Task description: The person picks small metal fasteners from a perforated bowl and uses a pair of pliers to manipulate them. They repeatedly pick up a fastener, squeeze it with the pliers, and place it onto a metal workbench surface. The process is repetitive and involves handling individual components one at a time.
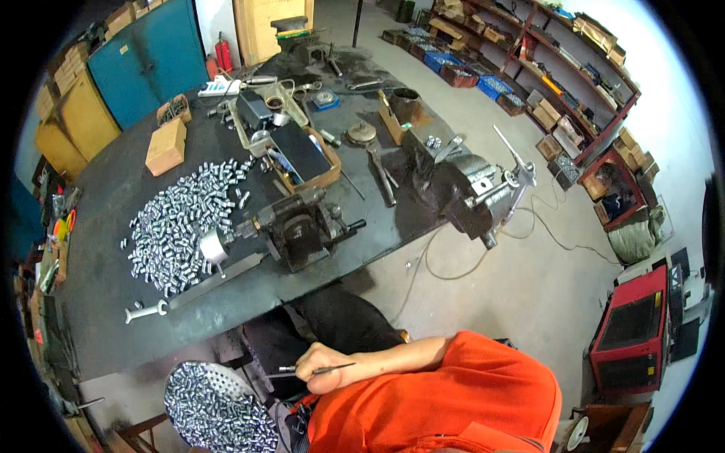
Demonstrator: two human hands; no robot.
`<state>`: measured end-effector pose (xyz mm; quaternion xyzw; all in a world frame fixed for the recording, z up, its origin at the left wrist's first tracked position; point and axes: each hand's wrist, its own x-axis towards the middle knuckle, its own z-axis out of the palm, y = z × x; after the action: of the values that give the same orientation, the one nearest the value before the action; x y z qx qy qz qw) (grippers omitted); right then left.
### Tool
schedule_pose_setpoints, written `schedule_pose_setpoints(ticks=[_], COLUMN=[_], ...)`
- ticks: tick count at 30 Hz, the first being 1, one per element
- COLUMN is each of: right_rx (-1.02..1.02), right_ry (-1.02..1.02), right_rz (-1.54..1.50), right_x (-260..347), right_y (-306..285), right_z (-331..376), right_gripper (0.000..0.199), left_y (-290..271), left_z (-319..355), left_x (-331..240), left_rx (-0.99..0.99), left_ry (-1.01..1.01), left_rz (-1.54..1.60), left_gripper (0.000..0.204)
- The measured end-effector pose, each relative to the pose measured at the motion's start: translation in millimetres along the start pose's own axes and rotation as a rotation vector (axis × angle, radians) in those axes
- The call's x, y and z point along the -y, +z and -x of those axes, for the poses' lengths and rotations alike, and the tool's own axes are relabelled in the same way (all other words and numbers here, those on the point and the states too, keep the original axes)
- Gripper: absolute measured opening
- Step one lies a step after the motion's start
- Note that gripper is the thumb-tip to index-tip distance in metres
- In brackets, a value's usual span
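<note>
My right hand (323, 368) is closed in front of my body, below the bench's front edge. Its fingers grip a thin dark rod (334, 368) that tapers at one end; its other end sticks out past the fingers, with what looks like a small metal piece there. My left hand does not show. Below and left of the right hand is a perforated metal bowl (225, 380) full of short shiny metal sleeves (215, 415). More such metal sleeves (181, 219) lie heaped on the dark bench (249, 298).
A clamped fixture (302, 230) with a round end piece stands by the bench's front edge. Near it lie a flat file (219, 281) and an open-end wrench (146, 311). A bench vise (464, 189) sits at the right end. Farther back are a cardboard box (166, 147) and a hammer (381, 174).
</note>
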<state>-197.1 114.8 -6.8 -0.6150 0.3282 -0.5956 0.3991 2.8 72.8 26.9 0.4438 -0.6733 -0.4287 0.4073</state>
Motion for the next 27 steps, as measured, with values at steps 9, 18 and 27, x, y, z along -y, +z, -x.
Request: schedule_pose_setpoints(ticks=[9,18,27], right_rx=[0.020,-0.005,0.069], right_ry=[0.041,0.021,0.041], right_rz=[0.075,0.146,0.168], right_x=[3.2,-4.1,-5.0], right_y=[-12.2,-8.5,-11.4], right_z=[-0.5,-1.1,-6.4], right_gripper=[0.026,0.028,0.027], left_y=[-4.2,-39.6,-117.1], left_z=[-17.2,-36.4,-52.9], left_x=[-3.7,-22.3,-73.4], left_rx=[-0.079,-0.276,-0.648], left_ry=[0.072,0.181,0.441], left_rz=[-0.027,-0.048,-0.017], left_gripper=[0.036,0.035,0.035])
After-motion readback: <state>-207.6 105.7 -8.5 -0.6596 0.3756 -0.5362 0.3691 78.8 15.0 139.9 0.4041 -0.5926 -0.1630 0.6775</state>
